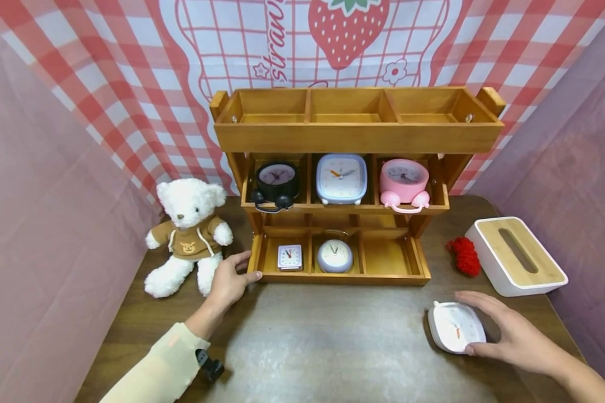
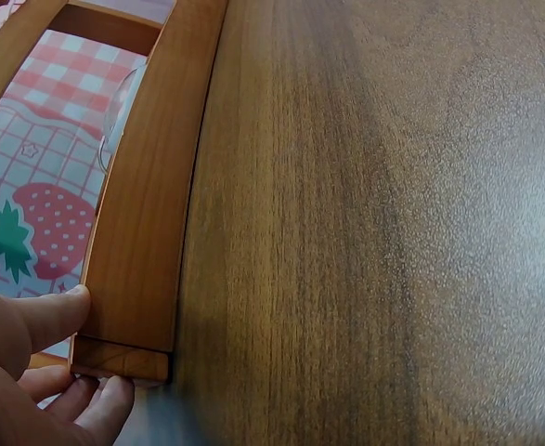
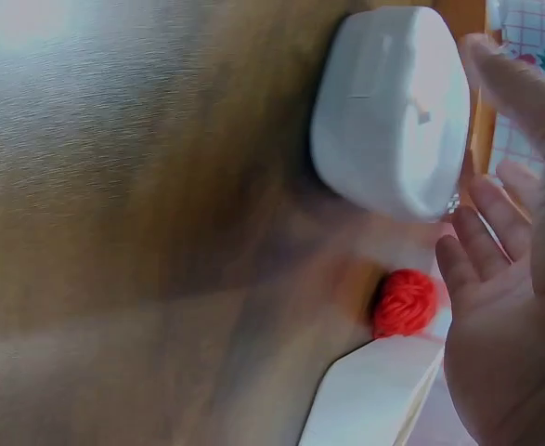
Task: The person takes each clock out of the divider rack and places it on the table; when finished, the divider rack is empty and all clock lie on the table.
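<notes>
The brown wood-grain desk [image 1: 307, 347] carries your glossy, honey-coloured wooden rack [image 1: 358, 138], three tiers of square compartments with its long axis running left to right. Left of the rack sits a fluffy white bear [image 1: 191, 246] in a soft brown hoodie; right of it stands a smooth white box [image 1: 498, 246] with a slotted, wood-look lid. Your left hand [image 1: 232, 280] pinches the rack's lower left front corner between thumb and fingers. Your right hand [image 1: 509, 330], much the nearer to the white clock [image 1: 456, 327], spreads loosely around it, thumb at the near edge; you can't tell how firm any contact is. That clock lies face up, near the rack's right front corner, forward and to its right: a rounded, plastic-looking square with no clear long axis. A fuzzy red bundle [image 1: 466, 257] lies right of the rack.
</notes>
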`<state>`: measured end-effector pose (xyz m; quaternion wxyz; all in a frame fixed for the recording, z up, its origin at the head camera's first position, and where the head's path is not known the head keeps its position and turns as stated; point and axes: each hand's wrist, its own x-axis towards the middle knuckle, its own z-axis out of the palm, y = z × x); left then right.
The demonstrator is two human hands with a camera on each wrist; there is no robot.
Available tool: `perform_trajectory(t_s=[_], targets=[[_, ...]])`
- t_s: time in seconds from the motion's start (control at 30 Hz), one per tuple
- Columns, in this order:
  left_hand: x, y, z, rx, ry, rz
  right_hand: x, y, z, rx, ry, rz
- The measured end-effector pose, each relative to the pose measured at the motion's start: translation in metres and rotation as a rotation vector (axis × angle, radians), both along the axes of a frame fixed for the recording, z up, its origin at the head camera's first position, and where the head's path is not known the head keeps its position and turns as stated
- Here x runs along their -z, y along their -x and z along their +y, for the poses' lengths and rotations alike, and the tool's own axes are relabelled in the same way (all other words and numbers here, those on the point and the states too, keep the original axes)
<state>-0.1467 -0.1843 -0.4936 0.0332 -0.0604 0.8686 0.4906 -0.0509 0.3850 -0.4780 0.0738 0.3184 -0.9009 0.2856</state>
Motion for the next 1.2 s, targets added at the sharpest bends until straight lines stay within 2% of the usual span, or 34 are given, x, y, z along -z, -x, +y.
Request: perform_trajectory(t_s=[0.23,0.4,0.53,0.8,1.0,1.2], targets=[[0.001,0.002,0.000,-0.002,-0.006,0.001,-0.021,0.012,-0.024,0.125,0.046,0.021],[0.002,0.002,0.000,-0.004,-0.002,0.003,-0.036,0.021,-0.056,0.197,0.073,0.042],[0.001,0.002,0.000,-0.005,-0.006,0.000,-0.041,0.029,-0.085,0.240,0.079,0.069],[0.002,0.001,0.000,-0.004,-0.008,0.004,-0.029,0.044,-0.141,0.354,0.130,-0.001],[0.003,0.002,0.000,0.000,-0.016,0.002,-0.013,0.052,-0.174,0.393,0.215,-0.050],[0.004,0.002,0.000,-0.004,-0.015,0.002,-0.004,0.064,-0.197,0.408,0.239,-0.057]])
